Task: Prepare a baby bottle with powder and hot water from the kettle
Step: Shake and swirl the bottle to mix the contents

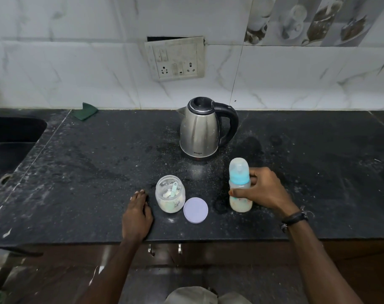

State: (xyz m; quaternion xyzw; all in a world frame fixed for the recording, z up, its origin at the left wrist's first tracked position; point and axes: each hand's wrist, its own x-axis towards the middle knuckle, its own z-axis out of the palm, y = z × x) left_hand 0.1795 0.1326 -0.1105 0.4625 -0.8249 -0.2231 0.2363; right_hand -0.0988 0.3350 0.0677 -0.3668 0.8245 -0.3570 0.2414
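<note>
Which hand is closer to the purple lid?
The left hand. It rests on the counter just left of the powder jar, which stands beside the purple lid. The right hand is farther right, holding the baby bottle.

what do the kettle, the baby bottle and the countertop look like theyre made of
Kettle: brushed stainless steel by its dull silver sheen and soft reflections, with a black, probably plastic, handle and lid.
Baby bottle, held by the right hand: translucent plastic, likely; the contents and blue collar show through a cloudy wall.
Countertop: dark speckled stone, seemingly polished granite, though dusty.
</note>
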